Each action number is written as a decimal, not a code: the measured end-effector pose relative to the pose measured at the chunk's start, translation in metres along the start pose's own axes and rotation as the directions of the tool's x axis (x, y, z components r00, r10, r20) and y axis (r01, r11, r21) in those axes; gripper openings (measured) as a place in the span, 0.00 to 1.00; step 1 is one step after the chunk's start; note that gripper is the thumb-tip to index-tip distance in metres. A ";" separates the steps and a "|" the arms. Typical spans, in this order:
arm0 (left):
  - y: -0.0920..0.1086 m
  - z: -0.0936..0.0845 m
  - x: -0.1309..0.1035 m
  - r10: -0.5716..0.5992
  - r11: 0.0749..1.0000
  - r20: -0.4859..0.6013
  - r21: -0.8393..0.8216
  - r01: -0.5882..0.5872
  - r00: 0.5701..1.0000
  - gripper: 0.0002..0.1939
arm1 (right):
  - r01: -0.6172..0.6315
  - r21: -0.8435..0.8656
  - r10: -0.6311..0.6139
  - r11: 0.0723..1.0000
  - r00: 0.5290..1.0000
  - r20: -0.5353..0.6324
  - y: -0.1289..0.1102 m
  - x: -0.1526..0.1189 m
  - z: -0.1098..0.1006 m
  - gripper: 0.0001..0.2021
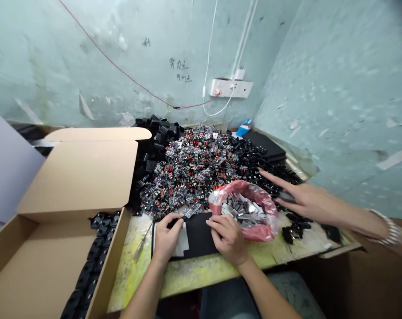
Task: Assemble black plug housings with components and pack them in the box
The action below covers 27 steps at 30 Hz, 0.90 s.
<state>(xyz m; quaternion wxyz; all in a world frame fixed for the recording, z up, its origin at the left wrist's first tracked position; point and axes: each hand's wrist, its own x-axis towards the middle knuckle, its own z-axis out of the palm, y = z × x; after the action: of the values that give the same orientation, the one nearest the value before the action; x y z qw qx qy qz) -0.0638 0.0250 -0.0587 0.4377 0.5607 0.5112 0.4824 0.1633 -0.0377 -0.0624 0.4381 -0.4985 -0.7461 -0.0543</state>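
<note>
My left hand (pixel 165 237) is closed, thumb and fingers pinching a small black plastic part (pixel 173 223) above a black mat (pixel 199 235). Under that hand a grey-white flat piece (pixel 182 243) lies on the mat. My right hand (pixel 229 239) has its fingers curled together at the mat's right side, beside a red plastic bag (pixel 269 221). Whatever its fingertips hold, if anything, is hidden. Inside the rolled-open bag are many small silvery metal pieces (pixel 243 209). A screwdriver (pixel 141 248) lies left of the mat.
Behind the mat rises a heap of small circuit boards (pixel 197 166), with black plastic housings (pixel 161 133) around it. At left stands an open cardboard box (pixel 31 257) holding black parts (pixel 94 257) along one side. Another person's hand (pixel 302 199) with a beaded bracelet reaches in from the right.
</note>
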 end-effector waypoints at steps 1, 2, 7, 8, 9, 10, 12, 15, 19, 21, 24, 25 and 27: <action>0.000 0.000 0.000 -0.001 1.000 -0.003 -0.007 0.001 1.000 0.11 | -0.006 0.004 0.006 1.000 1.000 -0.001 -0.001 0.000 0.001 0.19; 0.000 0.000 -0.001 -0.002 1.000 -0.006 -0.012 0.002 1.000 0.11 | -0.013 0.007 0.013 1.000 1.000 -0.003 -0.001 -0.001 0.001 0.19; -0.004 -0.003 0.002 -0.009 1.000 0.006 0.000 0.009 1.000 0.13 | -0.027 -0.009 0.027 1.000 1.000 0.006 -0.003 -0.001 0.005 0.19; -0.004 -0.003 0.003 -0.009 1.000 0.008 0.003 0.009 1.000 0.13 | -0.022 -0.013 0.022 1.000 1.000 0.001 -0.002 0.000 0.005 0.19; -0.003 -0.002 0.003 -0.009 1.000 0.007 0.004 0.009 1.000 0.13 | -0.017 -0.016 0.017 1.000 1.000 -0.003 -0.002 0.000 0.005 0.19; -0.002 -0.002 0.003 -0.008 1.000 0.004 0.001 0.008 1.000 0.13 | -0.011 -0.016 0.011 1.000 1.000 -0.006 -0.001 0.000 0.005 0.18; 0.000 0.000 0.002 -0.002 1.000 -0.005 -0.009 0.002 1.000 0.12 | -0.006 -0.015 0.006 1.000 1.000 0.000 -0.001 0.000 0.003 0.18; 0.002 0.000 0.000 0.002 1.000 0.000 -0.004 -0.002 1.000 0.11 | -0.020 -0.018 0.020 1.000 1.000 0.001 -0.003 -0.001 0.001 0.19; 0.001 -0.001 -0.002 -0.024 1.000 0.002 -0.004 0.024 1.000 0.10 | -0.017 -0.015 0.017 1.000 1.000 -0.006 -0.003 0.001 0.001 0.24; 0.002 -0.001 -0.002 -0.021 1.000 0.002 -0.019 0.021 1.000 0.11 | 0.002 -0.015 -0.002 1.000 1.000 -0.002 -0.001 0.000 0.002 0.25; 0.003 0.000 -0.002 -0.005 0.999 -0.005 -0.034 0.005 1.000 0.11 | 0.007 -0.015 -0.006 1.000 1.000 0.015 0.003 -0.003 0.003 0.23; 0.003 -0.001 -0.002 -0.006 0.999 -0.006 -0.037 0.005 1.000 0.11 | 0.013 -0.016 -0.012 1.000 1.000 0.011 0.004 -0.004 0.005 0.22; 0.001 -0.001 -0.002 -0.010 0.999 -0.002 -0.037 0.010 1.000 0.10 | 0.034 -0.021 -0.035 0.999 0.999 -0.018 0.006 -0.005 0.009 0.21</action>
<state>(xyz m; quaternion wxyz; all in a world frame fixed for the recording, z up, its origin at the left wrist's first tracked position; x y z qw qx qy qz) -0.0650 0.0228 -0.0579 0.4501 0.5493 0.5053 0.4903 0.1633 -0.0339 -0.0734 0.4385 -0.4896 -0.7500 -0.0741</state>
